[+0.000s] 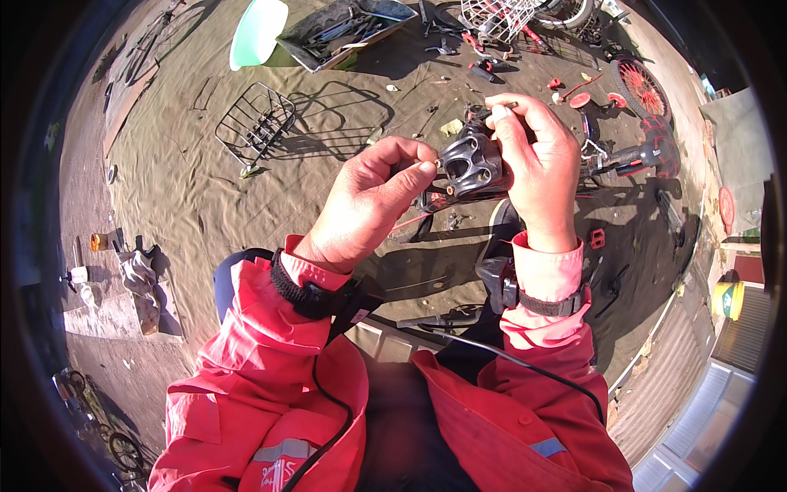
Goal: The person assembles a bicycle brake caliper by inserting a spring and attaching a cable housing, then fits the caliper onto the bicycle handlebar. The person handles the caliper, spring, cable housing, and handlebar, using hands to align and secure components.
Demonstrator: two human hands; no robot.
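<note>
A black bicycle handlebar stem [474, 166], with bolt holes at the corners of its clamp face, is up between my hands. My right hand [537, 160] is closed along its right side, thumb and forefinger pinched near its top on a small dark piece I cannot make out. At the stem's left corner, the thumb and forefinger of my left hand [377, 193] pinch together on what looks like a small bolt; the fingertips mostly cover it. Below and behind the stem lies a dark bicycle frame [586, 168], partly hidden by my right hand and wrist.
A black wire rack [256, 127] lies on the brown ground cloth [184, 180]. Beyond it are a tool tray [348, 37], a pale green basin [258, 34] and a white wire basket [498, 18]. A red-spoked wheel [641, 86] and a red pedal [598, 238] are on the right.
</note>
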